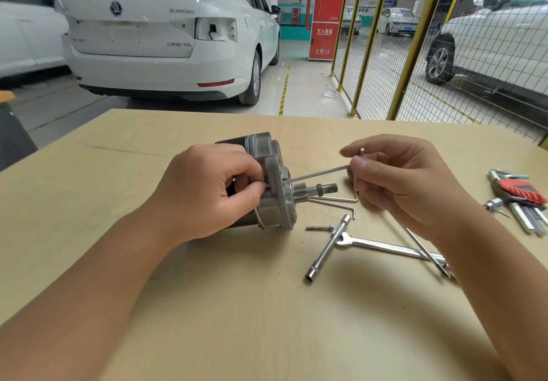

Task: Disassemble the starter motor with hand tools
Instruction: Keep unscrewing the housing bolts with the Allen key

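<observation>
Both hands worked mid-frame on the desk (207, 306): left hand (207, 193) clamped the starter motor (272, 191) steady. Right hand (400, 179) pinched the hex key (317, 174), tip seated in the housing, likely for leverage.

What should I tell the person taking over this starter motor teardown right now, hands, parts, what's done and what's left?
Left hand grips the starter motor, which lies on its side on the table.
Right hand pinches the bend of a hex key, its long arm reaching into the motor's end housing.
Done, it seems: one loose bolt lies on the table beside the motor.
Left: finish the fastener the key is on, then split the housing, which looks still assembled.
Within reach: two spare hex keys, T-handle socket wrench, open-end wrench, hex key set.
</observation>
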A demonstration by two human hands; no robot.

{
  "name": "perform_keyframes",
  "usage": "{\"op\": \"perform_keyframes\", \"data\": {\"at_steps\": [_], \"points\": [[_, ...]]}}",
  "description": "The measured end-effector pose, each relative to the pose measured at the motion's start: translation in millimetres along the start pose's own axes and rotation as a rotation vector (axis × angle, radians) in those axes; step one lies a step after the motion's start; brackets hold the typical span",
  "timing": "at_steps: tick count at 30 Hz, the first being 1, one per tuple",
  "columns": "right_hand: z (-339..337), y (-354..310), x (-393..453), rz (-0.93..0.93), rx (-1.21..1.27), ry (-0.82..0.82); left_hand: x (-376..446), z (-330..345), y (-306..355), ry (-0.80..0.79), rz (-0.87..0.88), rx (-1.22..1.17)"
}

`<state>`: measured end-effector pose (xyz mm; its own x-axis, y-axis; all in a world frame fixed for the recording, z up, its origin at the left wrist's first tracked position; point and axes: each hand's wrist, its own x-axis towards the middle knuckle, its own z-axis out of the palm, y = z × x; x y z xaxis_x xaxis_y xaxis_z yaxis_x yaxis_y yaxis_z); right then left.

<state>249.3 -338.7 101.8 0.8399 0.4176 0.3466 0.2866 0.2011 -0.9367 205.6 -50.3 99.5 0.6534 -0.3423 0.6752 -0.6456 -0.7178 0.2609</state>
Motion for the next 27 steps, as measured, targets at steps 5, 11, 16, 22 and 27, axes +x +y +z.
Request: {"op": "perform_keyframes", "data": {"at_steps": [5,11,16,22,27], "points": [[0,-4,-1,0.059,0.115,-0.088,0,0,2,0.0,-0.002,0.004],[-7,-4,0,0.107,-0.045,-0.097,0,-1,2,-0.001,0.0,0.005],[-14,-4,0,0.205,-0.253,-0.086,0,-1,2,-0.001,-0.001,0.001],[-11,-3,-1,0.261,-0.222,-0.033,0,-1,2,0.0,0.0,0.006],[-6,-4,0,0.148,-0.074,0.01,0,-1,1,-0.001,-0.004,0.006]]}}
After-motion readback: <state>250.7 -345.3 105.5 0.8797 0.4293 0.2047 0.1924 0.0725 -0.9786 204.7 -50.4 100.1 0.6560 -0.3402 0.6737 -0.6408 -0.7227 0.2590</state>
